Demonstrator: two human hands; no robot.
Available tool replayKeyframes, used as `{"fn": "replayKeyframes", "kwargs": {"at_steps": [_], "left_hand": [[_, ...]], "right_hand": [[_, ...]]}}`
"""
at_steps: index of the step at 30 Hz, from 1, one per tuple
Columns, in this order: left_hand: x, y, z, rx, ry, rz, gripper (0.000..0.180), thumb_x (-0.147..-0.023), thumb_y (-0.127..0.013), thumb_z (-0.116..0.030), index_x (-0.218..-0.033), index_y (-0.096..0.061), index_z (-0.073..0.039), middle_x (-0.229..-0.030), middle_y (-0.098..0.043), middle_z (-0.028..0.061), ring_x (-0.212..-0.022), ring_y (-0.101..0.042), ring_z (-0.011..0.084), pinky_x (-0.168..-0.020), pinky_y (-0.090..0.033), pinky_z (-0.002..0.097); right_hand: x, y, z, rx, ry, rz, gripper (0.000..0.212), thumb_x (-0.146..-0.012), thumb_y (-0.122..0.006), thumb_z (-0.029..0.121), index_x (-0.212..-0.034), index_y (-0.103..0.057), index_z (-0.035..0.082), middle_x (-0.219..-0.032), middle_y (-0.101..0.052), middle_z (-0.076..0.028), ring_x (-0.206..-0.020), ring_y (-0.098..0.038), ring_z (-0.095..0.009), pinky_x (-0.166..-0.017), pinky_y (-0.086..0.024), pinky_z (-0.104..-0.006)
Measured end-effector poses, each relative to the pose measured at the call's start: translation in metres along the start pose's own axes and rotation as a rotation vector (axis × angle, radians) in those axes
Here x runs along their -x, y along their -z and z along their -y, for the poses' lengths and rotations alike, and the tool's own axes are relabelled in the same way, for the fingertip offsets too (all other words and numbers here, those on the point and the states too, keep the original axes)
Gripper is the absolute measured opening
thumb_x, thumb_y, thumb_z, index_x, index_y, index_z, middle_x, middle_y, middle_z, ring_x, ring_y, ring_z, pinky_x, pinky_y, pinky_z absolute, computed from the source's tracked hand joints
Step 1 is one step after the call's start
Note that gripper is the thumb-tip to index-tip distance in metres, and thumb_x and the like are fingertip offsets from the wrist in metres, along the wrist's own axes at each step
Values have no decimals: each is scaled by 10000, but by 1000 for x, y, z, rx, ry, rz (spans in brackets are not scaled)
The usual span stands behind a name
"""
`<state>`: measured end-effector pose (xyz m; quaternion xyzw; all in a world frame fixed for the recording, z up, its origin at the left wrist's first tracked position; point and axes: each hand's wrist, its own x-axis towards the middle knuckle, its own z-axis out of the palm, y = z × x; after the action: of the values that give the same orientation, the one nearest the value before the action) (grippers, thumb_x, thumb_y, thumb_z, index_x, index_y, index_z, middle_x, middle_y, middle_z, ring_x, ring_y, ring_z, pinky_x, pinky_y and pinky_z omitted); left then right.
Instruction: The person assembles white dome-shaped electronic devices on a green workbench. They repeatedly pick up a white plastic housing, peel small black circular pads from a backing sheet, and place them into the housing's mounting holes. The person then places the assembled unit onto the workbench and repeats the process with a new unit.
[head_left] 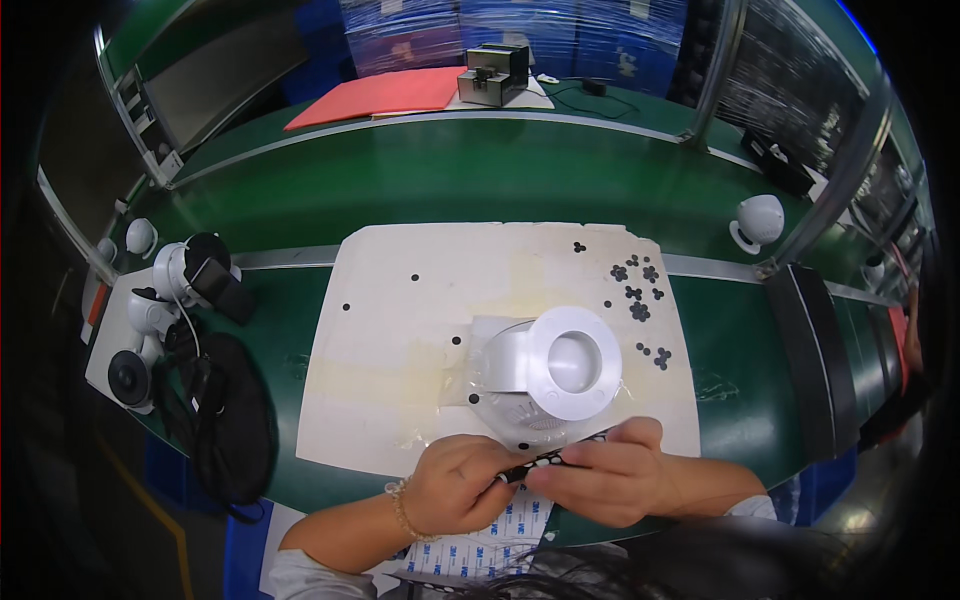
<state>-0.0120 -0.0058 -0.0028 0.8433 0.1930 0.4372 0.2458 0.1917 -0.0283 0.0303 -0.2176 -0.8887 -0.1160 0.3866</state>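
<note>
Between my two hands is a narrow black strip with a row of round white spots (545, 461), close to the front edge of the cardboard. My left hand (460, 485) is closed on its left end. The fingers of my right hand (605, 474) pinch it farther along, partly covering it. Just beyond them stands a white plastic housing with a round ring-shaped face (598, 388), resting on clear plastic film. Small black round pads (640, 312) lie in clusters on the cardboard's right side, and a few single ones are scattered on the left.
A cream cardboard sheet (380, 370) covers the middle of the green bench. White camera-like devices (172, 275) and a black cable coil (205, 395) stand left. Another white device (758, 220) is at right, beside a black box (815, 350). A printed white sheet (480, 555) lies below my hands.
</note>
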Motion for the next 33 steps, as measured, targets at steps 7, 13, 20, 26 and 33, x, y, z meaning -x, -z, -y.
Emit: {"fn": "replayKeyframes", "kwargs": {"at_steps": [7, 13, 20, 26, 33], "left_hand": [[2, 0, 1, -57, 69, 8, 227, -659, -612, -25, -878, -555, -1, -722, -583, 119, -592, -565, 270, -526, -457, 346], [2, 0, 7, -74, 11, -3, 190, -665, -633, -57, -841, -574, -16, -695, -579, 96, -574, -558, 251, -505, -440, 334], [1, 1, 3, -135, -5, -42, 155, -647, -678, -143, -716, -585, -39, -644, -557, 74, -540, -535, 234, -479, -416, 319], [6, 0, 9, -83, 11, 17, 187, -640, -691, -195, -681, -572, -57, -629, -539, 60, -553, -529, 246, -515, -423, 332], [5, 7, 9, -2, 172, 109, 232, -637, -704, -255, -710, -586, -68, -667, -555, 56, -590, -532, 245, -556, -427, 324]], "right_hand": [[-22, 4, -4, -418, -338, 62, 267, -695, -659, 108, -956, -604, 107, -945, -594, 17, -911, -527, -155, -704, -324, -286], [-18, -1, -5, -488, -330, 49, 340, -689, -671, 68, -1013, -572, 87, -925, -583, -30, -873, -543, -188, -708, -352, -302], [-14, -11, 0, -632, -273, -123, 331, -668, -657, 9, -985, -585, 70, -980, -571, -69, -813, -563, -199, -665, -393, -298], [-21, 0, 1, -539, -24, 98, 295, -700, -630, 105, -990, -596, 152, -985, -543, -60, -822, -549, -185, -597, -397, -250], [-8, 11, -7, -957, -204, 44, 206, -711, -652, 103, -908, -599, 133, -910, -550, -48, -713, -545, -182, -577, -417, -271]]}}
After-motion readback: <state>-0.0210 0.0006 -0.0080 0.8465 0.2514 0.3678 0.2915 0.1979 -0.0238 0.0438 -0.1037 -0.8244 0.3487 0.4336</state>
